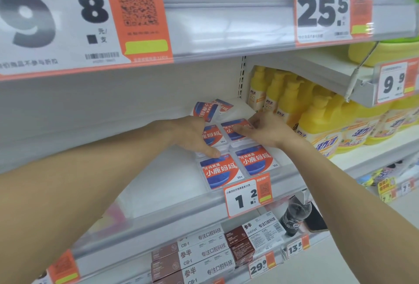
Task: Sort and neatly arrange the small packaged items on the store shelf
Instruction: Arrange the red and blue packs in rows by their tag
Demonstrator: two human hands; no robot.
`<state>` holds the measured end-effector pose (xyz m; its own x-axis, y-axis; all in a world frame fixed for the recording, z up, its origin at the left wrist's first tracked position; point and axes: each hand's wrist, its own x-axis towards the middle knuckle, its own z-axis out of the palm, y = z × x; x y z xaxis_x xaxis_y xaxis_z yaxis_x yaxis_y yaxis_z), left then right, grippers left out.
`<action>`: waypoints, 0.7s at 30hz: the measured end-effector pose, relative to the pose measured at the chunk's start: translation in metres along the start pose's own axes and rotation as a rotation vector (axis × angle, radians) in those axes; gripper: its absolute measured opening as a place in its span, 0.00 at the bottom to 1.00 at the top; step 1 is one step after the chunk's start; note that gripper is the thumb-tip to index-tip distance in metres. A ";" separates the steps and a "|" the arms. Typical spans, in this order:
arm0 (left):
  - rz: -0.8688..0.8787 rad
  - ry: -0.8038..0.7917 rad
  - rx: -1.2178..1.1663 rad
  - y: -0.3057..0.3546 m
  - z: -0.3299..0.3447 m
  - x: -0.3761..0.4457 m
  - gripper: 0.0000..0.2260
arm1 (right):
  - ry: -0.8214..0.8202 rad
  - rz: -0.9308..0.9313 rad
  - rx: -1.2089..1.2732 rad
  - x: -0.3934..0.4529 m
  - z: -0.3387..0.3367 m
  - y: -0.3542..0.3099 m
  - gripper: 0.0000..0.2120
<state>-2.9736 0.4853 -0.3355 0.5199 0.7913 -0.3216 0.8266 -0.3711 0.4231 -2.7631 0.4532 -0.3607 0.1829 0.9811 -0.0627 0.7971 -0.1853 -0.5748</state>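
Note:
Several small flat packs with red and blue labels lie on the white shelf [158, 177]. Two sit side by side at the front: one on the left [218, 170] and one on the right [255, 160]. Behind them lie a second-row left pack [213, 135] and a second-row right pack [233, 129]. My left hand [192, 135] holds a tilted pack [205, 110] in its fingers, its thumb resting by the second-row left pack. My right hand [265, 130] touches the second-row right pack with straight fingers. Another pack [223, 104] lies further back.
Yellow pump bottles [317, 122] stand on the shelf to the right. A price tag [248, 195] hangs on the shelf's front edge. Brown and white boxes [204, 254] and a dark bottle [294, 215] lie on the shelf below. A shelf with big price labels [322, 9] overhangs above.

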 end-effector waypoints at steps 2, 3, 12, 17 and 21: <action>0.004 -0.003 0.001 0.000 0.001 0.000 0.32 | -0.016 -0.008 -0.046 0.001 0.000 -0.002 0.24; 0.007 -0.005 0.001 -0.001 0.001 0.001 0.31 | -0.021 -0.008 -0.072 0.001 0.000 -0.002 0.24; -0.065 0.169 -0.014 -0.005 -0.034 0.015 0.11 | 0.155 -0.068 -0.128 0.049 -0.013 -0.029 0.16; -0.187 0.296 0.020 -0.016 -0.039 0.053 0.18 | -0.040 0.009 -0.151 0.091 0.006 -0.056 0.24; -0.192 0.298 -0.042 -0.019 -0.033 0.074 0.30 | -0.016 0.054 -0.148 0.101 0.014 -0.057 0.22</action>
<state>-2.9577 0.5664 -0.3392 0.2654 0.9539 -0.1398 0.8904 -0.1869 0.4151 -2.7981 0.5639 -0.3454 0.2194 0.9701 -0.1042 0.8626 -0.2427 -0.4439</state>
